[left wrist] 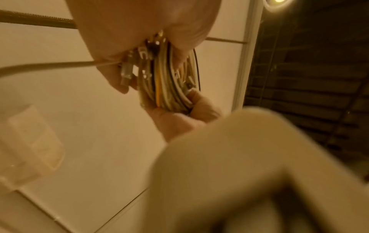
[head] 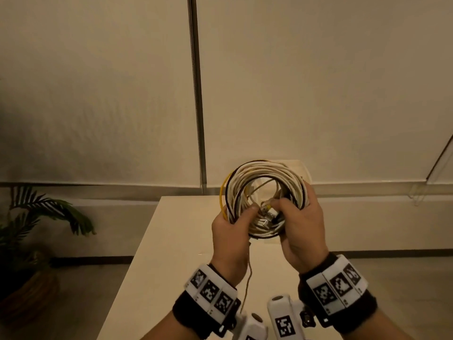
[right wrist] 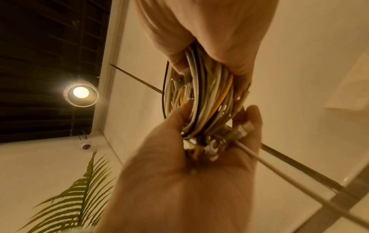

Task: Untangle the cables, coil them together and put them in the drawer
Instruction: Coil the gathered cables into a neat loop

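Note:
A round coil of cables [head: 267,168], mostly white with black and yellow strands, is held upright above the white table [head: 183,241]. My left hand [head: 235,217] grips the coil's lower left side, thumb on the front. My right hand [head: 294,207] grips the lower right side, and its thumb presses the clear plug ends [head: 266,211] at the coil's inner edge. One loose thin cable end [head: 248,278] hangs down below my left hand. The wrist views show the coil [left wrist: 165,88] [right wrist: 203,97] edge-on between both palms, with a clear connector [left wrist: 126,74] [right wrist: 243,130].
A pale box [head: 300,168] stands on the table behind the coil, mostly hidden. A potted palm [head: 36,217] stands on the floor at the left. A dark vertical pole [head: 196,94] runs up the wall behind.

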`<state>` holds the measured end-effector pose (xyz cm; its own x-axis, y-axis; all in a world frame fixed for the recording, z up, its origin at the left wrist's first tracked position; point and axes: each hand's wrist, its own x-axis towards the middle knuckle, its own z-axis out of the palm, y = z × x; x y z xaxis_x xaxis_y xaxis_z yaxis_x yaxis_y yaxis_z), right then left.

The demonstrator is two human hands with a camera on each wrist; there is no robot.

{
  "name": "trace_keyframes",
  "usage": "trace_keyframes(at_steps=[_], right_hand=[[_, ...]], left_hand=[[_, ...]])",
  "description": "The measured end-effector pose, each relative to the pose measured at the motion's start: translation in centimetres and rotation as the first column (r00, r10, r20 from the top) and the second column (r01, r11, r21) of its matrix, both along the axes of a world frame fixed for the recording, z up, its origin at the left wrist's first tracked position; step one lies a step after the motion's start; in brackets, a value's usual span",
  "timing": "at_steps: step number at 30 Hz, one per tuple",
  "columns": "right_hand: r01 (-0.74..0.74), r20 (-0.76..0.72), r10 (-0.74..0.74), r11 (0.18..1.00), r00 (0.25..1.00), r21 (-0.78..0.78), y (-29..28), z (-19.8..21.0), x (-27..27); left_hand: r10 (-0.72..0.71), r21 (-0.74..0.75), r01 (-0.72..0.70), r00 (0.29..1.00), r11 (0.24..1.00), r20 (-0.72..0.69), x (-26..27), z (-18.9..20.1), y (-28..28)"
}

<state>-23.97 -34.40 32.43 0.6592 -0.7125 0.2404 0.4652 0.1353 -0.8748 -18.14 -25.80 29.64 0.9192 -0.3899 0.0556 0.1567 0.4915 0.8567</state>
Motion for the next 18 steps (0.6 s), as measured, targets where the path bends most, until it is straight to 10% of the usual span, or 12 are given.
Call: trace_keyframes(at_steps=[11, 18], right_hand=[[-0.116, -0.074, 0.118, 0.993, 0.990, 0.034, 1.5, -0.9, -2.6], [-0.040, -0.014, 0.042, 0.992, 0.999, 0.121, 3.5, -1.9, -2.4]], left_hand=[[-0.273, 0.093, 0.257, 0.888, 0.962, 0.369, 2.4, 1.7, 4.6], [-0.149, 0.025, 0.150, 0.924, 0.988, 0.352, -0.1, 1.0, 3.9]])
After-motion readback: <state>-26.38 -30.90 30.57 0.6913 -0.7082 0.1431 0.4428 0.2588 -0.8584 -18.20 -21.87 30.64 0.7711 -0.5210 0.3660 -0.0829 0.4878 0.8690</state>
